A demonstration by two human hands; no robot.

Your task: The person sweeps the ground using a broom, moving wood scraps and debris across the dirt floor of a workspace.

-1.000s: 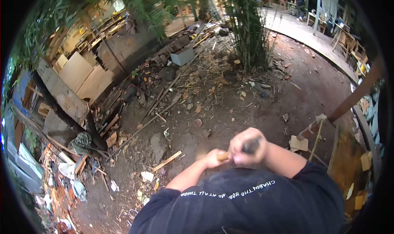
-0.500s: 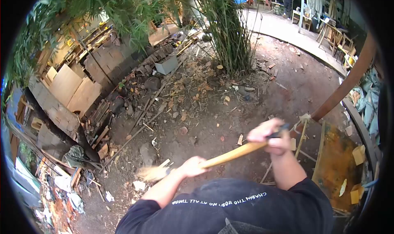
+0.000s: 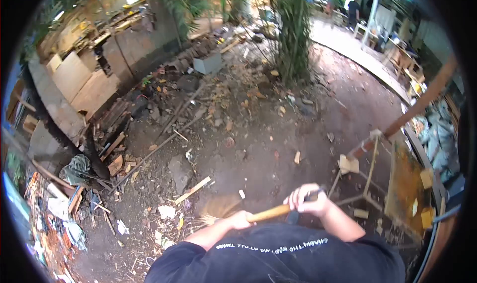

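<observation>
A broom with a yellow handle (image 3: 271, 213) lies slantwise in front of my body. My left hand (image 3: 242, 220) is closed around the handle low down, close to the bristles. My right hand (image 3: 309, 199) wraps the dark upper end of the handle. Past my left wrist, the straw bristles (image 3: 222, 207) are blurred by motion over the dirt. Just beyond them lie a strip of wood (image 3: 193, 190) and a pale scrap (image 3: 166, 212).
A wooden frame (image 3: 370, 171) and a stained board (image 3: 410, 183) stand on the right under a slanted post (image 3: 422, 104). Bamboo (image 3: 294, 39) grows ahead. Litter (image 3: 69, 218) is heaped at left. A person (image 3: 353, 12) stands far off at the back.
The bristles have swung to the right. My right hand has come down and left, nearer my body, still on the handle. The head view has shifted slightly.
</observation>
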